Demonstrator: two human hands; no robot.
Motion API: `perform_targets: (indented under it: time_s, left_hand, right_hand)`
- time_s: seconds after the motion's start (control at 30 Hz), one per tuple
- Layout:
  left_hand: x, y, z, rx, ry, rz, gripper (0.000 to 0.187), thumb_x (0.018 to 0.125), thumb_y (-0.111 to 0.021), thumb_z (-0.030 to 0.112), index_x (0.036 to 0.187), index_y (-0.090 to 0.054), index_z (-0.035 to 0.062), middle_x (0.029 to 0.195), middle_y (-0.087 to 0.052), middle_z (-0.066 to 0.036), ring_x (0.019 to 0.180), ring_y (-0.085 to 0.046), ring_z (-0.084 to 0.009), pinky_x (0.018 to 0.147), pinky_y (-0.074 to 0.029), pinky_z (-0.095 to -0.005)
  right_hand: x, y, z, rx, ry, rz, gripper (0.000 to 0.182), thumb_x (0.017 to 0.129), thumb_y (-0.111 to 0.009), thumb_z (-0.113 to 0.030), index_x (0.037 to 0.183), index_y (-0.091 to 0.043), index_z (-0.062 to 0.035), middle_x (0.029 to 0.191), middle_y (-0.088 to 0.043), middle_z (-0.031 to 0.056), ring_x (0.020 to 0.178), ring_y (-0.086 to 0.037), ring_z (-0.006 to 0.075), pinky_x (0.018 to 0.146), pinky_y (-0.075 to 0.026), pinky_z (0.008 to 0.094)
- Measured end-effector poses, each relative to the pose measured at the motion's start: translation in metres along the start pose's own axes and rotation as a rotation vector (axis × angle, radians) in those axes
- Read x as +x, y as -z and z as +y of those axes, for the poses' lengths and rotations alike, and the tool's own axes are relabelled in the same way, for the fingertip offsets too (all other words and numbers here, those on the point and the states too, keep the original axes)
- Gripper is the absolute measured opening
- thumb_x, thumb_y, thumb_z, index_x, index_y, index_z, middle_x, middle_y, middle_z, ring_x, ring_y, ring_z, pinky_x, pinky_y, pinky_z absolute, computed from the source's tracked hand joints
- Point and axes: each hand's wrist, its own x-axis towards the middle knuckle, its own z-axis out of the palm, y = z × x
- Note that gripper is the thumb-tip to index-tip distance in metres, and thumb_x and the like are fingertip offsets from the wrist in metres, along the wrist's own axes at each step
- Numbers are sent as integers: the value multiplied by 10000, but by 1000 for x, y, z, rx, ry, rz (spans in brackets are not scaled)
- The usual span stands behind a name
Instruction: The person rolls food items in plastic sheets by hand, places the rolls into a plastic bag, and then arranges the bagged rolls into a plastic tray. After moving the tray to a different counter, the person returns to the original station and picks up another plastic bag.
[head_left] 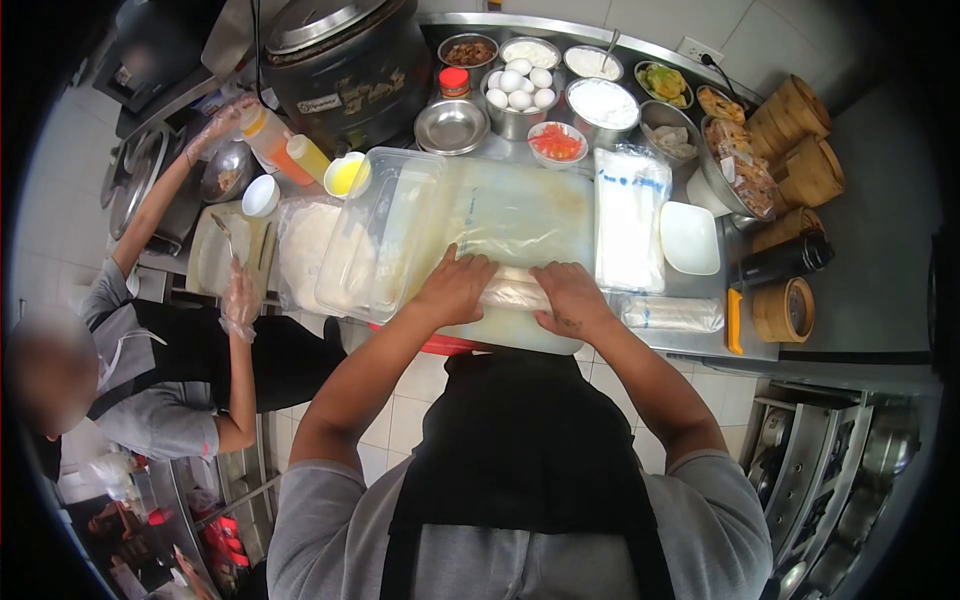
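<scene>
On a pale cutting board point(570, 200) lies a plastic-wrapped roll point(515, 289), its contents hard to make out through the film. My left hand point(456, 287) is wrapped round the roll's left end. Round its right end my right hand point(571, 298) is closed, fingers on top and thumb nearer my body. A clear plastic sheet point(515, 215) spreads over the board beyond the roll. Another wrapped roll point(672, 314) rests on the counter to the right. Left of the board stands a clear plastic container point(385, 230), partly over a bag of white dough point(318, 245).
Bowls, a pot of eggs point(520, 90) and a metal plate point(452, 127) line the back. To the right are stacked plastic bags point(632, 215), a white dish point(690, 238), an orange-handled knife point(735, 320) and bamboo steamers point(790, 115). A gloved co-worker point(160, 370) works at left.
</scene>
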Motion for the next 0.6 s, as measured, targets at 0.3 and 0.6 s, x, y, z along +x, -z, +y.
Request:
perform_targets:
  time_s: [0.3,0.6]
  left_hand:
    - [-6,6,1,-117,5,-20,801,711,-786,217,1414,-443,45,1321,-516,-136,1305,-467,-304,1177,-255,-566]
    - [-8,-9,-10,-157,8,-1,879,699,-811,244,1450,-398,47,1395,-489,-140,1340,-437,-314,1191,-251,-547]
  right_hand:
    - [-4,-5,3,19,19,24,691,696,-845,-293,1265,-560,-25,1118,-558,129,1106,-535,310,980,-404,406]
    - [-7,-8,6,79,-48,62,687,683,-850,-304,1239,-568,-14,1122,-556,132,1109,-529,306,982,-402,404]
